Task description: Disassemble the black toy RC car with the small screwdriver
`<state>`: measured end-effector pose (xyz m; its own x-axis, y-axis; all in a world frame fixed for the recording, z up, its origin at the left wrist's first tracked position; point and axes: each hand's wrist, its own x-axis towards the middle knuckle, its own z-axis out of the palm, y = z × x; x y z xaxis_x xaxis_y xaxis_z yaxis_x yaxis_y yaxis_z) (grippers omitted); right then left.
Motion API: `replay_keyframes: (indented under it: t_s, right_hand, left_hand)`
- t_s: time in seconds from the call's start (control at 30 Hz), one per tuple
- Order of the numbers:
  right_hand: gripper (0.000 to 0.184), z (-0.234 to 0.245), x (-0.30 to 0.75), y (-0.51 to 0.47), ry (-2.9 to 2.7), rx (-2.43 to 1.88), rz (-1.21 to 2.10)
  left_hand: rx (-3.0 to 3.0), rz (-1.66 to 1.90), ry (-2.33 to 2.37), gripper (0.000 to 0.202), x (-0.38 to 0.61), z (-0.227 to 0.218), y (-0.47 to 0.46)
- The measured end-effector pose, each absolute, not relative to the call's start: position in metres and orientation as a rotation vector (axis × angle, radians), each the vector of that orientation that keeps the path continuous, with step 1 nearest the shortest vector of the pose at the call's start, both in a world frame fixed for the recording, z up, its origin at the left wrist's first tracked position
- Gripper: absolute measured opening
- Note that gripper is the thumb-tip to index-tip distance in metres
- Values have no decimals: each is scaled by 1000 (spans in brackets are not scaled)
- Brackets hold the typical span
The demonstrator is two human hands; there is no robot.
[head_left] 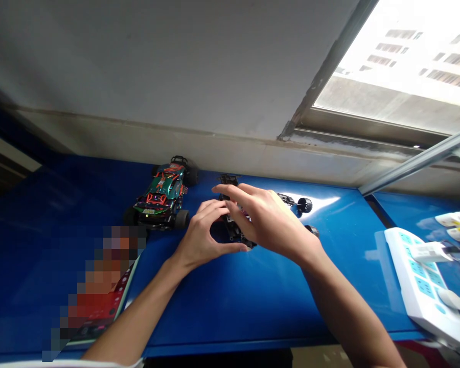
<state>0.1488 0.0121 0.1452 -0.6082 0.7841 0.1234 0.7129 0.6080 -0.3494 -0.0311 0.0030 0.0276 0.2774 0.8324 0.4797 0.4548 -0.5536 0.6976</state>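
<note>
A black toy car chassis (232, 235) lies on the blue table, mostly covered by both hands. My left hand (201, 237) curves round its left side, thumb along the near edge and fingers at the top. Over the chassis is my right hand (268, 217), thumb and fingers bent toward my left fingertips; whatever they pinch is too small or hidden to see. Black wheels on thin arms, one wheel (304, 205) in plain sight, stick out beyond my right hand. To the left stands a green and orange toy car (164, 186), untouched.
A white power strip (425, 281) with plugs and cables is at the right. Near my left forearm lies a flat red printed item (107, 306), partly pixelated. The wall (176, 82) borders the back of the blue table (222, 301), and a metal frame bar (417, 158) rises at the right.
</note>
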Motion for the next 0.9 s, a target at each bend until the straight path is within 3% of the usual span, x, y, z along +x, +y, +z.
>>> replay_keyframes:
  t_s: [0.2, 0.37, 0.53, 0.7, 0.9]
  right_hand:
    - [66, 146, 149, 11, -2586, -1124, 397]
    - [53, 145, 147, 12, -2561, -1245, 386]
    - [68, 144, 148, 11, -2557, -1123, 363]
    - [53, 142, 148, 12, -2574, -1227, 343]
    - [70, 144, 147, 11, -2562, -1139, 351]
  left_hand:
    - [2134, 1187, 1168, 67, -31, 27, 3]
    - [2124, 1206, 1154, 67, -31, 27, 3]
    - [2132, 1204, 1160, 66, -32, 27, 2]
    - [2130, 1196, 1153, 66, -32, 28, 2]
    - [2141, 1189, 1151, 67, -32, 27, 3]
